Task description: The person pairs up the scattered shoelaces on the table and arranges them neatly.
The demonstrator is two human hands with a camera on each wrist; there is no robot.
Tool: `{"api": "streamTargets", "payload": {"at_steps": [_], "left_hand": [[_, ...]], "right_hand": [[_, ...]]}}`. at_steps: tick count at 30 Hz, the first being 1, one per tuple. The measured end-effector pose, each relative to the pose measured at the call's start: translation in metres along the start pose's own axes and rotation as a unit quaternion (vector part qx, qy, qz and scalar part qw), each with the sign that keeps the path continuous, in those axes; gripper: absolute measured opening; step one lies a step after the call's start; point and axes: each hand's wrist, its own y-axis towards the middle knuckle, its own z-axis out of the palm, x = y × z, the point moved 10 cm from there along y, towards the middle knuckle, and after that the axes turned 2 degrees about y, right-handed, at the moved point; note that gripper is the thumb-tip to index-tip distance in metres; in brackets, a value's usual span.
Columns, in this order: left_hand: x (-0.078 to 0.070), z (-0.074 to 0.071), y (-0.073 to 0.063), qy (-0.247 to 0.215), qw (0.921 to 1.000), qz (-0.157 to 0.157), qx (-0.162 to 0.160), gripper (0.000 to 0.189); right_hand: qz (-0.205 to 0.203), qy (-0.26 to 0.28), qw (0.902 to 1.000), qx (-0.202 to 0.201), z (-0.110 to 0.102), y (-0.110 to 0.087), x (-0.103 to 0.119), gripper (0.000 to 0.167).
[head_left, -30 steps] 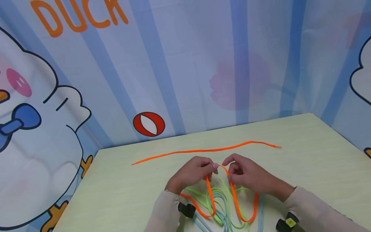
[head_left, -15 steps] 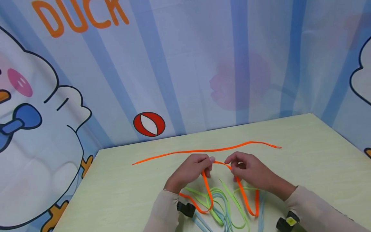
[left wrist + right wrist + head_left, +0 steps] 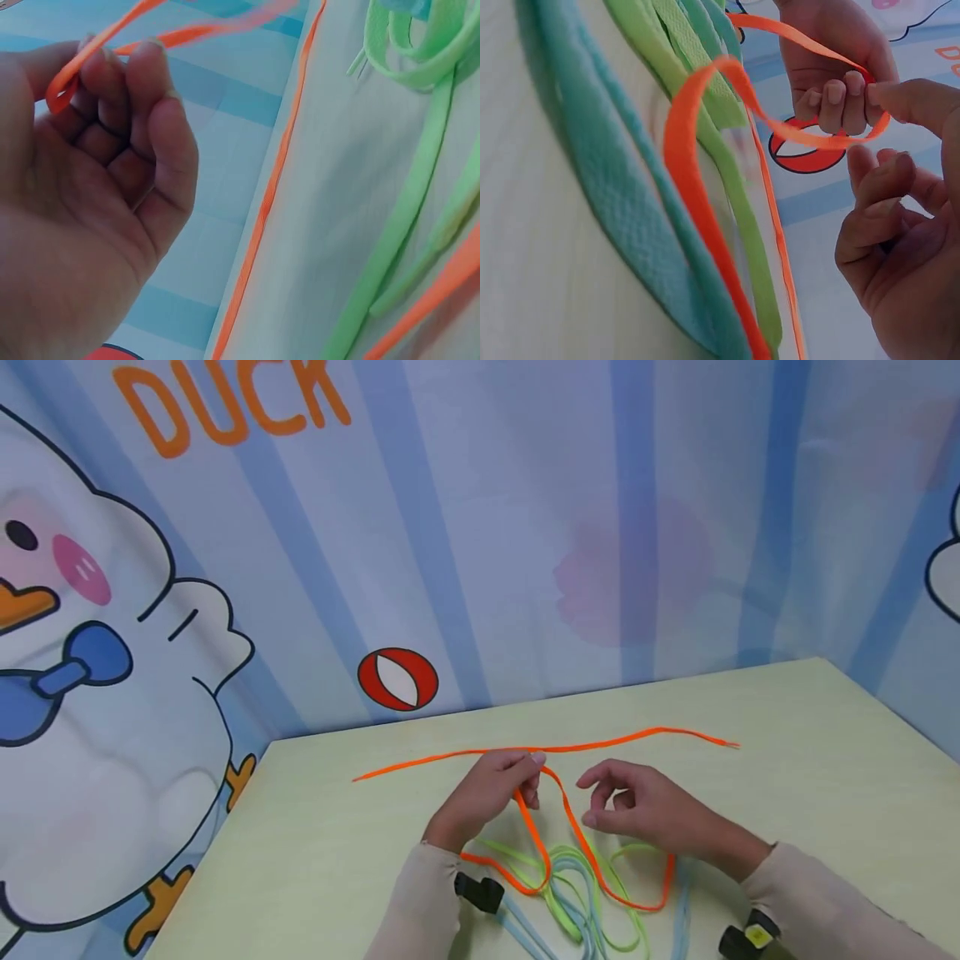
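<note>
My left hand (image 3: pixel 495 789) pinches an orange shoelace (image 3: pixel 576 827) between thumb and fingers, above the table. In the left wrist view the lace doubles into a small bend by the thumb. Both of its lengths hang down and loop across the pile below. Just right of it, my right hand (image 3: pixel 652 806) hovers with loosely bent fingers and nothing between them. The right wrist view has its fingers (image 3: pixel 881 180) close to the lace. Beneath the hands lie light green shoelaces (image 3: pixel 558 910) and pale blue shoelaces (image 3: pixel 525 931), overlapping in a loose tangle.
A second orange shoelace (image 3: pixel 600 745) lies stretched out behind the hands on the pale table (image 3: pixel 300 860). At the table's back edge hangs a blue striped cloth (image 3: pixel 510 568) printed with a cartoon duck and a ball.
My right hand has let go of the orange shoelace, which now hangs to its left. The left hand has shifted slightly up and left with the lace. The head view has turned a little left.
</note>
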Motion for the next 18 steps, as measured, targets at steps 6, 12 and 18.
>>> {"api": "streamTargets", "payload": {"at_steps": [6,12,18], "left_hand": [[-0.007,-0.002,0.000,-0.014,0.9997,0.016,-0.006,0.045],[-0.011,0.004,-0.001,-0.015,0.9995,0.027,0.001,0.044],[-0.016,0.008,-0.003,-0.010,0.9989,0.046,0.003,0.044]], "right_hand": [[0.008,-0.016,0.9996,0.019,0.008,0.000,-0.001,0.047],[0.026,-0.010,0.9975,0.064,0.019,-0.001,-0.004,0.060],[0.045,0.037,0.9935,0.098,0.026,-0.005,-0.007,0.069]]}}
